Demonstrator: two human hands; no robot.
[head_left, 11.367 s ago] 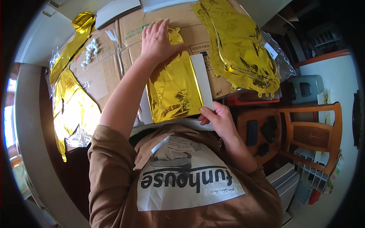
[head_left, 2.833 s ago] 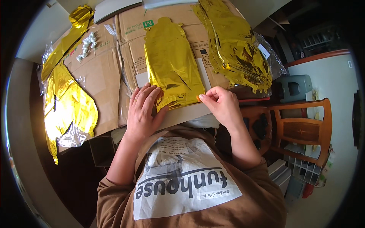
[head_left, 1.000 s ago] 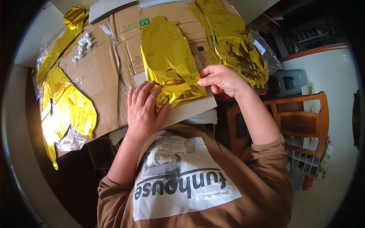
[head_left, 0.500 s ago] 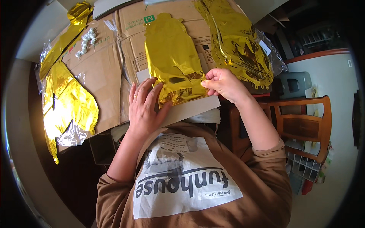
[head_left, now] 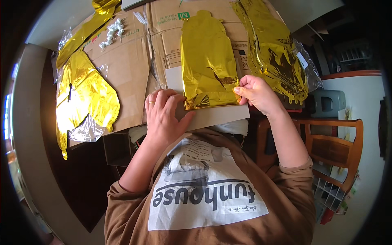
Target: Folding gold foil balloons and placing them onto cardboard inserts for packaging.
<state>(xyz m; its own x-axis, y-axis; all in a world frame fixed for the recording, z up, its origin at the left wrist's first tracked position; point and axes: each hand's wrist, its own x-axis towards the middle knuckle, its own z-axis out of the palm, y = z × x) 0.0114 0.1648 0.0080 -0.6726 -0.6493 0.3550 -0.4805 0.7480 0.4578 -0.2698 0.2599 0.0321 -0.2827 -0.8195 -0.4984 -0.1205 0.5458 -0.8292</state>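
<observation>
Flat, uninflated gold foil balloon [head_left: 209,61] lying on a grey card sheet [head_left: 212,116] atop flattened brown cardboard boxes [head_left: 130,65], directly ahead of both hands, just beyond the chest. Long axis running away from the body, narrow rounded top far, folded and crumpled bottom edge near. Right hand [head_left: 256,94] closer to the work: thumb and fingers pinched on the balloon's lower right corner, right at the fold. Left hand [head_left: 165,116] spread flat, palm down on the card just left of the lower left corner, fingertips touching or nearly touching the foil edge; grasping nothing, exact contact hard to tell. Hands well apart, one at each bottom corner, balloon's near edge spanning between them. More gold foil balloons: crinkled pile in clear wrap [head_left: 273,49] to the far right, another flat one [head_left: 83,94] to the left. Small white plastic pieces [head_left: 111,32] far left on the cardboard. Wooden chair [head_left: 330,147] at right, below table level.
</observation>
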